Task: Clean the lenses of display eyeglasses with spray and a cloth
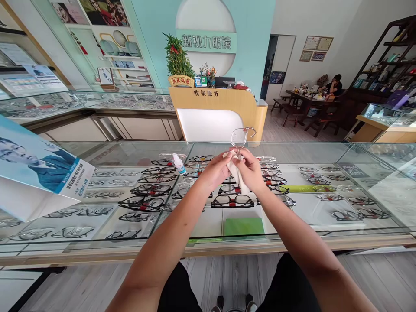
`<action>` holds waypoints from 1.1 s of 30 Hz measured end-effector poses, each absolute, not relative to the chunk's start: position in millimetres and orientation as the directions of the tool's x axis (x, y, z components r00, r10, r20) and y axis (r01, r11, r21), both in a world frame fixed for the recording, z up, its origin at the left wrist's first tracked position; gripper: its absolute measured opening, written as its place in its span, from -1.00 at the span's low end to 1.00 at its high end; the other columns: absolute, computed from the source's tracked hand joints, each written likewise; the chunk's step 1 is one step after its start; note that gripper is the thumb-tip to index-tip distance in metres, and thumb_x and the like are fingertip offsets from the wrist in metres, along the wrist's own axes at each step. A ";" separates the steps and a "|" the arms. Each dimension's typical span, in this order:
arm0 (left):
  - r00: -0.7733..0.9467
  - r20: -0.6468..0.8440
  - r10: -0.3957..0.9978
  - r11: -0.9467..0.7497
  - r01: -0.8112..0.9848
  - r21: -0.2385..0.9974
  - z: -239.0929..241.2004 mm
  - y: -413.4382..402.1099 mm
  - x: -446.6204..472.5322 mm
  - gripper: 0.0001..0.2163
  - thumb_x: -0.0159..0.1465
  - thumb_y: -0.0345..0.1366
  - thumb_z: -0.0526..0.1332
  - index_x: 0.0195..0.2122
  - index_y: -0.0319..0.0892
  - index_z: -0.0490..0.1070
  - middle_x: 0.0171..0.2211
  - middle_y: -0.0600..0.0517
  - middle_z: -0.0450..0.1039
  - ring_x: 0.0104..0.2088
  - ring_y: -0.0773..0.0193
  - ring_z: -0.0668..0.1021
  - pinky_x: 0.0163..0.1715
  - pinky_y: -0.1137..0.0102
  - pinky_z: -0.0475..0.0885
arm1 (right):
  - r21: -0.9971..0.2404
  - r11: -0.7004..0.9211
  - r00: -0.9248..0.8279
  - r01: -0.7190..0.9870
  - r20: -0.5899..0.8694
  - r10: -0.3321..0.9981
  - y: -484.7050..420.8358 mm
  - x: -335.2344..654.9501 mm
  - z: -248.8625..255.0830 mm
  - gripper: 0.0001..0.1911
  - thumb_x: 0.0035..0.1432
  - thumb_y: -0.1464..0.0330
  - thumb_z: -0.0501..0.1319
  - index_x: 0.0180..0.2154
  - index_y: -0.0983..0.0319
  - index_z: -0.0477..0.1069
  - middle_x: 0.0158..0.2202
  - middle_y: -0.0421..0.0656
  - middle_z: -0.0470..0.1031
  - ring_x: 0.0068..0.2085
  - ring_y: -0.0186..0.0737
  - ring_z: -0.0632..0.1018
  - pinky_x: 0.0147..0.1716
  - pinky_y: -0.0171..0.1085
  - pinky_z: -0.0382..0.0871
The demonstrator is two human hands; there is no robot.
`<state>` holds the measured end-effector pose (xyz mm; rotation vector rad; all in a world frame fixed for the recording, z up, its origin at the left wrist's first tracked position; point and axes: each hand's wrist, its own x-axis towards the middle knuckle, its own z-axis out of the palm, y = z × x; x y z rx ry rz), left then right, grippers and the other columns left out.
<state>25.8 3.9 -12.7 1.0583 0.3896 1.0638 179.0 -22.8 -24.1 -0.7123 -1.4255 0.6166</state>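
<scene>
Above the glass counter, a pair of clear-framed eyeglasses (239, 138) is held up on end, one lens standing above my fingers and a temple arm sticking out to the right. A white cleaning cloth (236, 173) is bunched around the lower part of the eyeglasses and hangs down between my palms. My left hand (217, 171) is closed on the cloth from the left. Fingers and thumb of my right hand (252, 171) pinch the eyeglasses, with the cloth against them. The lower lens is hidden by the cloth and fingers.
A small white spray bottle (179, 164) with a blue label stands on the glass display counter (201, 245), left of my hands. Rows of eyeglasses (232, 201) lie under the glass. A blue advertising stand (42, 160) is at left. A person (334, 86) sits at a far table.
</scene>
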 end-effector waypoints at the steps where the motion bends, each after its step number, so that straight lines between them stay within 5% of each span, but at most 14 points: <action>1: 0.493 0.191 0.849 0.109 -0.516 0.850 -13.8 4.6 25.7 -0.54 0.14 0.04 0.71 -0.09 -0.11 0.72 -0.16 -0.05 0.76 -0.03 0.01 0.76 -0.05 0.22 0.58 | -0.768 0.639 0.093 0.037 0.640 0.763 -22.5 178.9 -25.1 -0.73 0.40 0.21 0.36 0.06 0.02 0.74 0.05 -0.10 0.73 0.09 0.03 0.64 0.25 0.05 0.52; 7: 0.566 0.149 0.811 0.193 -0.499 0.845 -18.3 6.3 26.0 -0.60 0.12 -0.09 0.72 -0.11 -0.11 0.71 -0.12 -0.07 0.77 -0.06 0.05 0.75 -0.06 0.25 0.55 | -0.808 0.588 0.164 0.037 0.586 0.794 -23.5 178.9 -25.3 -0.70 0.41 0.19 0.34 0.09 0.05 0.72 0.08 -0.10 0.76 0.06 0.03 0.67 0.19 0.02 0.54; 16: 0.426 0.060 0.903 0.099 -0.342 0.935 -24.9 -1.4 36.2 -0.40 0.00 0.25 0.71 -0.17 -0.11 0.70 -0.20 -0.02 0.72 -0.15 0.16 0.66 -0.19 0.33 0.42 | -0.790 0.611 0.228 0.049 0.604 0.763 -26.1 180.4 -21.7 -0.69 0.42 0.19 0.31 0.06 0.05 0.76 0.07 -0.09 0.78 0.14 0.05 0.68 0.25 0.03 0.53; 22: 0.302 0.088 0.949 0.002 -0.286 0.958 -24.3 -3.5 34.5 -0.41 0.04 0.23 0.70 -0.17 -0.12 0.65 -0.19 0.00 0.71 -0.14 0.15 0.66 -0.15 0.31 0.48 | -0.749 0.651 0.243 0.123 0.659 0.712 -23.5 181.7 -25.5 -0.67 0.48 0.17 0.27 0.08 0.00 0.78 -0.01 -0.10 0.74 0.13 0.07 0.64 0.27 0.08 0.47; 25: 0.340 0.115 0.933 -0.002 -0.317 0.949 -23.9 -4.3 34.8 -0.44 0.06 0.22 0.70 -0.24 -0.15 0.64 -0.20 -0.02 0.70 -0.14 0.13 0.68 -0.09 0.26 0.54 | -0.730 0.664 0.229 0.160 0.682 0.695 -22.9 182.1 -27.2 -0.68 0.51 0.16 0.26 0.09 -0.05 0.78 -0.01 -0.12 0.73 0.12 0.09 0.63 0.29 0.11 0.43; 33: 0.397 0.176 0.901 0.033 -0.468 0.883 -14.2 -8.0 36.3 -0.44 0.04 0.07 0.74 -0.04 -0.12 0.75 -0.06 -0.10 0.79 0.03 0.01 0.75 0.04 0.22 0.59 | -0.758 0.650 0.209 0.054 0.645 0.735 -21.3 184.9 -24.9 -0.65 0.51 0.03 0.28 -0.06 0.00 0.81 0.02 -0.08 0.73 0.20 0.12 0.63 0.36 0.11 0.43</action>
